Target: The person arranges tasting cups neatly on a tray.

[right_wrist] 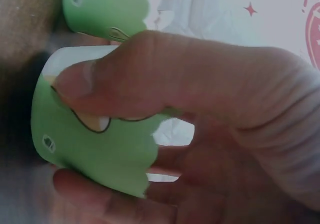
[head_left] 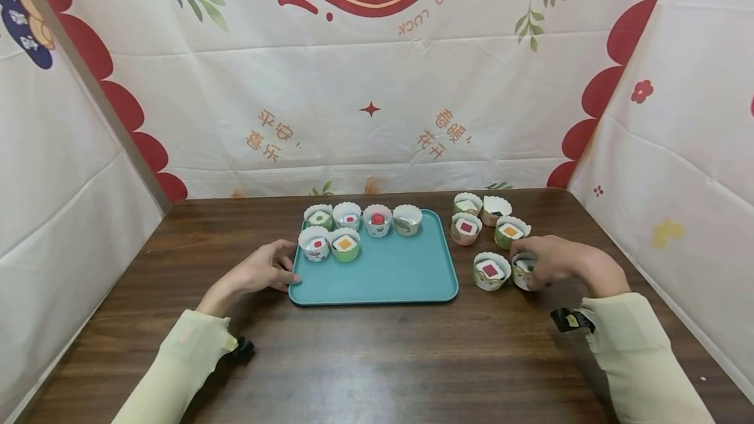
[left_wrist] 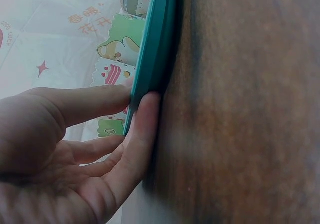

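Observation:
At the left edge of a teal tray (head_left: 394, 280) is my left hand (head_left: 262, 270), which pinches the rim between thumb (left_wrist: 95, 104) and fingers. My right hand (head_left: 556, 260), right of the tray, grips a green paper baking cup (right_wrist: 100, 154) with a cartoon print. Its thumb presses one side of the cup and its fingers lie along the other; a dark green piece shows inside. Just left of that cup stands another paper cup (head_left: 487, 280) with a white and dark red square piece in it.
Several paper cups with small toy-like pieces stand on the tray, among them one with an orange-centred square (head_left: 345, 247) and one with a red ball (head_left: 377, 221). Behind the right hand, several more cups, such as a pink one (head_left: 465, 230), stand on the brown table (head_left: 377, 358). A printed cloth (head_left: 353, 70) hangs behind.

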A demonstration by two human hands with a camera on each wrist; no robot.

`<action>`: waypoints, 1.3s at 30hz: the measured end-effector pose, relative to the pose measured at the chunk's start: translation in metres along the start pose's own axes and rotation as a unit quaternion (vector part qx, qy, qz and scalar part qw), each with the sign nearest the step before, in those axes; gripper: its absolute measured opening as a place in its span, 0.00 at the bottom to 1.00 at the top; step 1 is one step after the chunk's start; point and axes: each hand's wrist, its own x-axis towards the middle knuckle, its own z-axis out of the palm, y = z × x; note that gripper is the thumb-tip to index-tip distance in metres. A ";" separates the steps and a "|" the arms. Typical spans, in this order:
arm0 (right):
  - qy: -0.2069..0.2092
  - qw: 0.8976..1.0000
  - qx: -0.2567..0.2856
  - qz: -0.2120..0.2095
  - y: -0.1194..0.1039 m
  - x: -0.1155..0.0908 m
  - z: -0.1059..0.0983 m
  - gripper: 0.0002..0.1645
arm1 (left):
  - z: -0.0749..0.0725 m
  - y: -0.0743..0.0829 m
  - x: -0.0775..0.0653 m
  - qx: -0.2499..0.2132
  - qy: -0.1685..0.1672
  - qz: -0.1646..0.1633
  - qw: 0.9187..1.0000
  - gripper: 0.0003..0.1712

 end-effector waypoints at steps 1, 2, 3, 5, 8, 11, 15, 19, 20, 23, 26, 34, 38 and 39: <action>0.004 1.000 -0.002 -0.003 0.000 -0.001 -0.001 0.30 | 0.000 0.000 0.000 0.001 0.000 0.002 1.000 0.46; 0.008 1.000 -0.003 -0.005 0.000 -0.003 -0.002 0.30 | 0.000 0.000 0.000 0.000 -0.001 0.003 1.000 0.46; 0.014 1.000 -0.006 -0.010 0.000 -0.004 -0.003 0.30 | 0.000 0.000 0.000 0.000 -0.001 0.003 1.000 0.46; 0.028 0.999 -0.015 -0.026 -0.001 -0.005 -0.006 0.30 | -0.001 0.000 0.001 0.001 -0.002 0.004 1.000 0.46; 0.057 0.997 -0.035 -0.048 -0.002 -0.006 -0.009 0.31 | -0.001 -0.001 0.001 -0.001 -0.002 0.003 1.000 0.46; 0.096 0.992 -0.051 -0.068 -0.003 -0.007 -0.010 0.31 | -0.001 -0.002 0.001 -0.003 -0.001 0.002 1.000 0.46; 0.145 0.983 -0.053 -0.097 -0.009 -0.007 -0.008 0.32 | 0.000 -0.002 0.000 -0.001 0.001 0.003 1.000 0.46; 0.176 0.976 -0.039 -0.122 -0.017 -0.002 -0.003 0.30 | 0.001 -0.001 0.000 0.004 0.003 0.002 1.000 0.46; 0.181 0.975 -0.034 -0.127 -0.019 -0.001 -0.002 0.29 | 0.001 -0.001 0.000 0.005 0.003 0.002 1.000 0.46; 0.190 0.971 -0.020 -0.141 -0.025 0.001 0.002 0.27 | 0.000 -0.001 0.000 0.007 0.002 0.001 1.000 0.46; 0.199 0.969 -0.009 -0.147 -0.031 0.003 0.004 0.27 | 0.000 0.000 0.000 0.007 0.001 0.001 1.000 0.46; 0.242 0.956 -0.003 -0.163 -0.045 0.012 0.010 0.29 | 0.000 0.000 0.000 0.000 -0.001 0.001 1.000 0.46; 0.257 0.951 -0.009 -0.170 -0.051 0.014 0.010 0.30 | 0.000 0.000 0.000 -0.006 -0.002 0.001 1.000 0.46; 0.259 0.951 -0.008 -0.169 -0.053 0.014 0.009 0.31 | 0.000 -0.001 -0.001 -0.006 -0.001 0.001 1.000 0.46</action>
